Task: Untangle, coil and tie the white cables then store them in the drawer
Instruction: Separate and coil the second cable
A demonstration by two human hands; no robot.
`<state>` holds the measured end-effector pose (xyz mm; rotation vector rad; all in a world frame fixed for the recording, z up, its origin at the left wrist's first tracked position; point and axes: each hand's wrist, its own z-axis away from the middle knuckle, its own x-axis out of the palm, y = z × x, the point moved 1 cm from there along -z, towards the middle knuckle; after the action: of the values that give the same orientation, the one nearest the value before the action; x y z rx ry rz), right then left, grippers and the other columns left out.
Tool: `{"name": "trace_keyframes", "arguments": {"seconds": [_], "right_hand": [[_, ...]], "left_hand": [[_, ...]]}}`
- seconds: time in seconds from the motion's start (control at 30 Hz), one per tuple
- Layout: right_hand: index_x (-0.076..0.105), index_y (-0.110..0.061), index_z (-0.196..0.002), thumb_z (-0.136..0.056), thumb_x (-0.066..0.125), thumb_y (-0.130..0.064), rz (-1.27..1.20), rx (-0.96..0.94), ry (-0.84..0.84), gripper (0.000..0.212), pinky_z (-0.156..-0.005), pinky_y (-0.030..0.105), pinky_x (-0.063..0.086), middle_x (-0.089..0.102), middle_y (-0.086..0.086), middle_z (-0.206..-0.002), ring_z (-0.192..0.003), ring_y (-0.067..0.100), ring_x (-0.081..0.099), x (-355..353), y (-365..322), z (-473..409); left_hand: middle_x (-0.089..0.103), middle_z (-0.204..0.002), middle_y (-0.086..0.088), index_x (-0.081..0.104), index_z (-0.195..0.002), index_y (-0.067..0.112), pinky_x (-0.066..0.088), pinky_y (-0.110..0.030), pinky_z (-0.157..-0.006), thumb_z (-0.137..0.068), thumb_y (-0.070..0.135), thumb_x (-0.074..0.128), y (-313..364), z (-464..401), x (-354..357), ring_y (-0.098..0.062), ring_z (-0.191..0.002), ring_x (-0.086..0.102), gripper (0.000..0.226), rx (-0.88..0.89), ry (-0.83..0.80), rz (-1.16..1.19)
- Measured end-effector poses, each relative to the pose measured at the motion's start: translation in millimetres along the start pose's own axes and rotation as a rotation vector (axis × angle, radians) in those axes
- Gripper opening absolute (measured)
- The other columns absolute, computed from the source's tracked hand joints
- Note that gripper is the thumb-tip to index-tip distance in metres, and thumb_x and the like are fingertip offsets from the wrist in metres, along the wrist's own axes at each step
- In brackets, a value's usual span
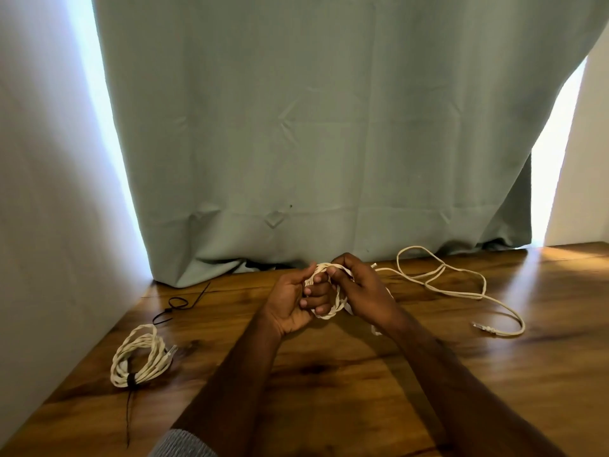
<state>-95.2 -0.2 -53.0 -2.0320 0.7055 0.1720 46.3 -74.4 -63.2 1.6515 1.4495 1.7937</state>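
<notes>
Above the middle of the wooden table point(329, 374), both hands hold a small coil of white cable point(329, 313). My left hand point(295, 303) grips the coil with its fingers curled through the loops. My right hand point(361, 288) pinches the coil's top from the right side. The loose tail of the same cable point(454, 288) trails off to the right across the table and ends in a plug point(481, 327). At the left lies a second white cable point(140, 356), coiled and bound with a black tie. No drawer is in view.
Loose black cable ties point(178, 306) lie near the back left of the table. A grey-green curtain point(313, 127) hangs behind the table's far edge. A white wall point(49, 225) borders the table's left side.
</notes>
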Motion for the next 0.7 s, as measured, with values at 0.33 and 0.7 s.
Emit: {"name": "trace_keyframes", "arguments": {"seconds": [0.33,0.7], "right_hand": [[0.074,-0.02,-0.096,-0.101,0.06,-0.017,-0.027,-0.146,0.105,0.015,-0.075,0.014,0.051,0.075,-0.008,-0.089,-0.086,0.005,0.07,-20,-4,2],[0.07,-0.02,-0.096,-0.104,0.053,-0.026,0.012,-0.109,0.112,0.02,-0.061,0.017,0.049,0.069,-0.008,-0.075,-0.069,0.005,0.064,-19,6,2]], "left_hand": [[0.034,-0.05,0.008,0.05,-0.074,0.014,0.019,-0.023,-0.044,-0.1,0.052,0.035,3,2,2,-0.005,-0.038,0.018,0.048,-0.18,-0.074,-0.09],[0.037,-0.045,0.007,0.052,-0.074,0.014,0.037,-0.022,-0.04,-0.103,0.049,0.031,9,4,8,-0.004,-0.031,0.033,0.05,0.032,-0.012,0.003]]}}
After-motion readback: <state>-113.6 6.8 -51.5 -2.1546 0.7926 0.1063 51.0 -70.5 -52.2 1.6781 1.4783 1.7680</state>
